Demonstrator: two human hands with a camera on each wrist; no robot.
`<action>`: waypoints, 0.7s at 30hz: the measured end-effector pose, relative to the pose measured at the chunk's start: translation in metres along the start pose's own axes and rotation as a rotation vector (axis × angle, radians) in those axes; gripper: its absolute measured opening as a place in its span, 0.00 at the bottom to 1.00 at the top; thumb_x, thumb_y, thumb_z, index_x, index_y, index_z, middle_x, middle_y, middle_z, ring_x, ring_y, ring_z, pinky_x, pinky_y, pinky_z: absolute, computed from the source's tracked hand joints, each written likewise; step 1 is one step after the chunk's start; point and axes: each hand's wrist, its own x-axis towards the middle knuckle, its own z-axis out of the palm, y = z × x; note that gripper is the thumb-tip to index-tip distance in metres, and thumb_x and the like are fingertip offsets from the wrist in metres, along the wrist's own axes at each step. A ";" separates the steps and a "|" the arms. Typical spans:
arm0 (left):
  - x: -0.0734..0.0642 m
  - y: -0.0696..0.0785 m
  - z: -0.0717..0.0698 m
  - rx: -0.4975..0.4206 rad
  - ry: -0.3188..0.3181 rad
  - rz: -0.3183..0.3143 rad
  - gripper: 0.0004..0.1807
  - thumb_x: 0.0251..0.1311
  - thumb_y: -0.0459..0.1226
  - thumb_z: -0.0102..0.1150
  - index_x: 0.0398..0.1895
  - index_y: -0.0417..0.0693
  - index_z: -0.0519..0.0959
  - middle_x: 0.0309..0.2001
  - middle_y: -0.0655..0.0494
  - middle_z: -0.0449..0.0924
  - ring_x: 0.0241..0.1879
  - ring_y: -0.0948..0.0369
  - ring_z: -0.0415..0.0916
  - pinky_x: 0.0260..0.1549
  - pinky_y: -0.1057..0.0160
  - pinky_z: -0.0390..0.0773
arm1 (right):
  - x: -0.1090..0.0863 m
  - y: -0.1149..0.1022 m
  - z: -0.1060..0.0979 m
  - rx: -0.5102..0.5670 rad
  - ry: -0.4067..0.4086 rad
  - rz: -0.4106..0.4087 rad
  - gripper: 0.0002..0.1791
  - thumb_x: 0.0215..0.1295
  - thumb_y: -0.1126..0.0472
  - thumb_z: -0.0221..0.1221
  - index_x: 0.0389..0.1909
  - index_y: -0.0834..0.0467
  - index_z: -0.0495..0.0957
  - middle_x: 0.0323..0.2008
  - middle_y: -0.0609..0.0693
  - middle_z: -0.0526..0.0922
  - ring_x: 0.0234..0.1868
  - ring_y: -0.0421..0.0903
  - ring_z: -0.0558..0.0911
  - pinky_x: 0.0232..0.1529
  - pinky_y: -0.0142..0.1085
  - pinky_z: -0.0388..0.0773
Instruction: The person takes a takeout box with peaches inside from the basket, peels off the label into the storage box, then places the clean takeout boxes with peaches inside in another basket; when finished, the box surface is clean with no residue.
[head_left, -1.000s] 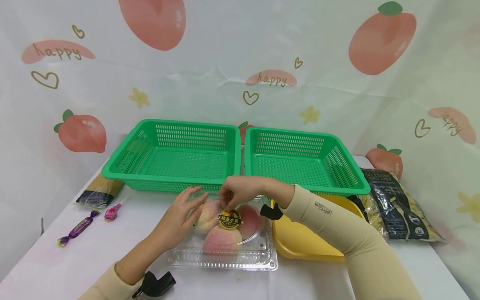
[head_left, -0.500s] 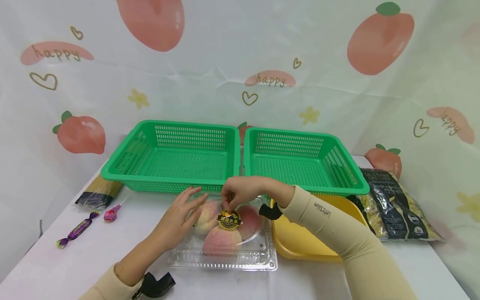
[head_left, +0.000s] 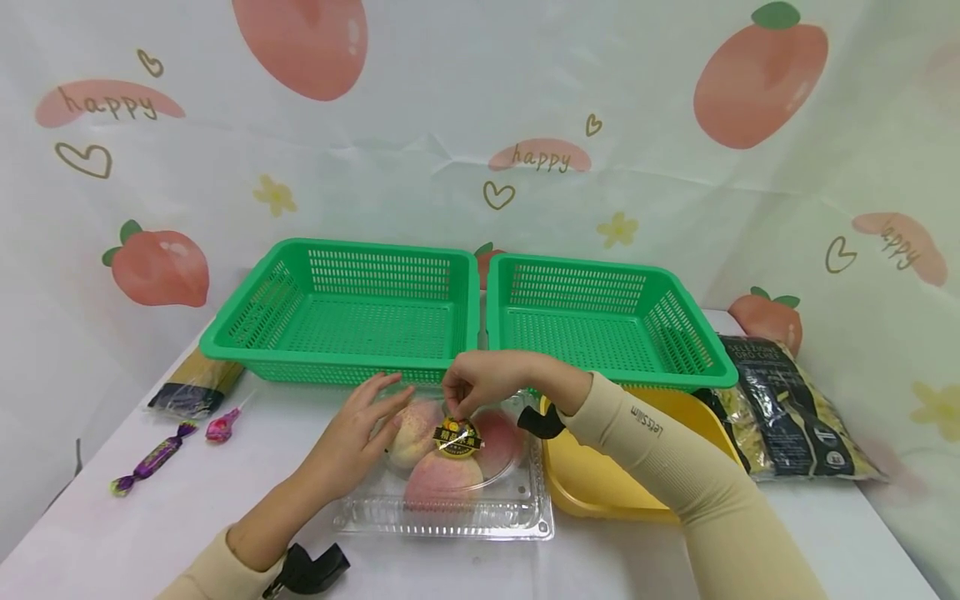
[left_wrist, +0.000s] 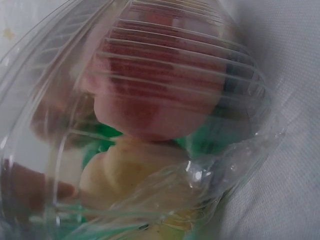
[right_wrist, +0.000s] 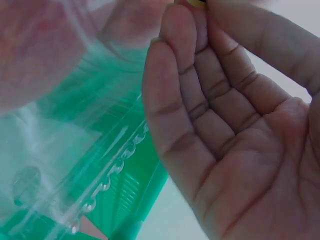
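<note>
A clear plastic clamshell box (head_left: pixel 517 504) holds several peaches (head_left: pixel 444 482), with a round black-and-yellow sticker (head_left: pixel 458 442) on its lid. My right hand (head_left: pixel 483 382) is over the lid, thumb and forefinger pinching the sticker's far edge. In the right wrist view, a yellow bit of the sticker (right_wrist: pixel 198 3) shows at the fingertips of the right hand (right_wrist: pixel 240 115), whose other fingers are curled. My left hand (head_left: pixel 360 437) rests on the box's left side, its fingers fairly straight. The left wrist view looks through the box's ribbed wall (left_wrist: pixel 165 60) at the peaches.
Two green baskets (head_left: pixel 375 367) (head_left: pixel 611 377) stand behind the box. A yellow tray (head_left: pixel 600 483) is at its right, partly under my right arm. Pasta bags (head_left: pixel 802 417) (head_left: pixel 197 383) lie at both sides. A wrapped candy (head_left: pixel 155 461) and a lollipop (head_left: pixel 222 427) lie left.
The right fingers have shifted very slightly along the sticker's far edge. The left hand and the box stay in place.
</note>
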 end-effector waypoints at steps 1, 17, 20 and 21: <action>0.000 0.000 0.000 0.000 -0.003 -0.003 0.20 0.65 0.35 0.51 0.60 0.42 0.72 0.65 0.42 0.64 0.67 0.41 0.55 0.58 0.36 0.62 | 0.000 -0.001 0.000 -0.003 0.001 -0.001 0.04 0.60 0.70 0.58 0.28 0.63 0.78 0.26 0.49 0.81 0.28 0.38 0.78 0.33 0.27 0.77; 0.001 -0.001 0.000 0.023 -0.007 -0.004 0.20 0.65 0.36 0.51 0.60 0.44 0.73 0.64 0.44 0.65 0.66 0.43 0.57 0.57 0.37 0.64 | -0.002 -0.006 0.002 -0.100 0.011 0.032 0.02 0.59 0.68 0.61 0.29 0.63 0.80 0.27 0.51 0.82 0.26 0.35 0.77 0.30 0.24 0.75; 0.001 -0.002 0.000 0.040 -0.008 0.005 0.20 0.66 0.37 0.51 0.60 0.44 0.73 0.64 0.43 0.65 0.65 0.43 0.58 0.57 0.37 0.64 | -0.004 -0.003 0.002 -0.083 0.021 0.017 0.02 0.60 0.68 0.60 0.29 0.62 0.79 0.28 0.50 0.82 0.27 0.35 0.78 0.31 0.24 0.75; 0.001 -0.002 -0.001 0.046 -0.009 0.011 0.20 0.66 0.37 0.50 0.60 0.44 0.73 0.64 0.43 0.65 0.65 0.43 0.58 0.57 0.37 0.64 | -0.004 -0.003 0.002 -0.079 0.025 0.011 0.02 0.60 0.69 0.59 0.28 0.62 0.79 0.28 0.50 0.82 0.27 0.36 0.78 0.31 0.25 0.76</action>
